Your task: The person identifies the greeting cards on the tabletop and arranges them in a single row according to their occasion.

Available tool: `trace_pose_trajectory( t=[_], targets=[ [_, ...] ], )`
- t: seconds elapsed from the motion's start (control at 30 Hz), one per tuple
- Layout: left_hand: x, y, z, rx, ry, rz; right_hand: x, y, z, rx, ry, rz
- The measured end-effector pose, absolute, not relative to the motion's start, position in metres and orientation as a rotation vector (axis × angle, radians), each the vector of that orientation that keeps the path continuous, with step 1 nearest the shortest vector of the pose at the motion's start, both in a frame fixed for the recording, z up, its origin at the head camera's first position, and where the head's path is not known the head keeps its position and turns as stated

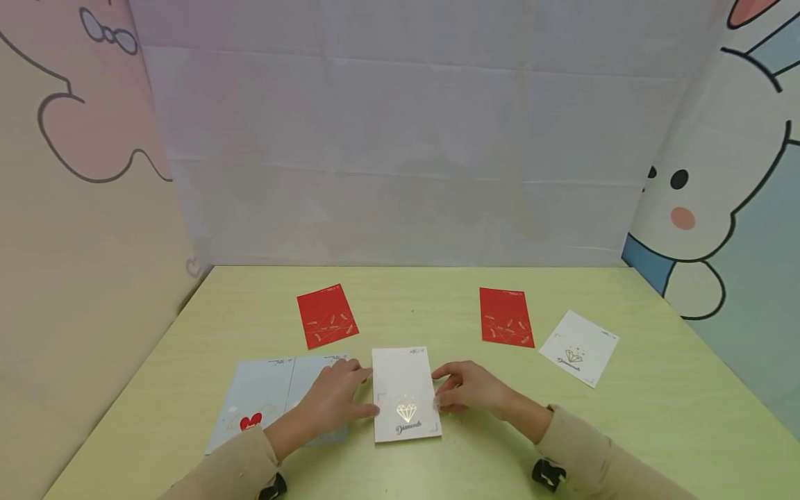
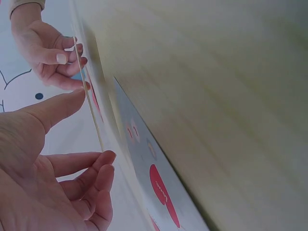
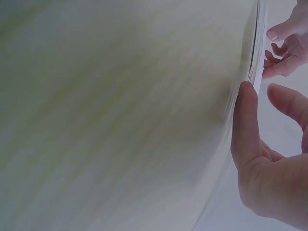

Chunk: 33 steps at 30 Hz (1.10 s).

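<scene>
White envelope [image 1: 405, 393] with a gold diamond and the script word "Diamonds" lies flat near the table's [image 1: 437, 305] front edge, between my two hands. Going from the left: a pale blue envelope [image 1: 269, 403] with a red heart lies open and flat, partly under my left hand [image 1: 334, 403]. Left hand fingers are loosely spread, thumb and fingertips touching the white envelope's left edge; the left wrist view shows the thumb [image 2: 57, 108] against that edge. Behind, a red envelope [image 1: 327, 316] with gold marks, writing too small to read. Right of the white envelope, my right hand [image 1: 469, 389] has fingers lightly curled, tips on the right edge; firm pinch or not, I cannot tell. Further right, a second red envelope [image 1: 506, 317], then another white "Diamonds" envelope [image 1: 578, 347], tilted.
</scene>
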<state>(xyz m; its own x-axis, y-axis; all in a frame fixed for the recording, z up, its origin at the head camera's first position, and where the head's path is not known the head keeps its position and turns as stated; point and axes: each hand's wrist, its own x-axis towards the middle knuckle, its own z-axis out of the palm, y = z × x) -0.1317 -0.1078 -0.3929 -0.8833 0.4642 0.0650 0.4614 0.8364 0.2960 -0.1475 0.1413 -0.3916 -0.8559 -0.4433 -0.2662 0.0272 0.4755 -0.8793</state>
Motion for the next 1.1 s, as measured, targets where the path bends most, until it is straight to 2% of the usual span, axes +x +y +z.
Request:
trace_pose_trajectory(
  t=[0.37, 1.1],
  targets=[
    [-0.133, -0.112, -0.398, 0.698, 2.889, 0.620, -0.145, 0.137, -0.393, -0.375, 2.255, -1.340],
    [-0.135, -0.111, -0.399, 0.683, 2.915, 0.488, -0.144, 0.129, -0.393, -0.323, 2.263, -1.314]
  ],
)
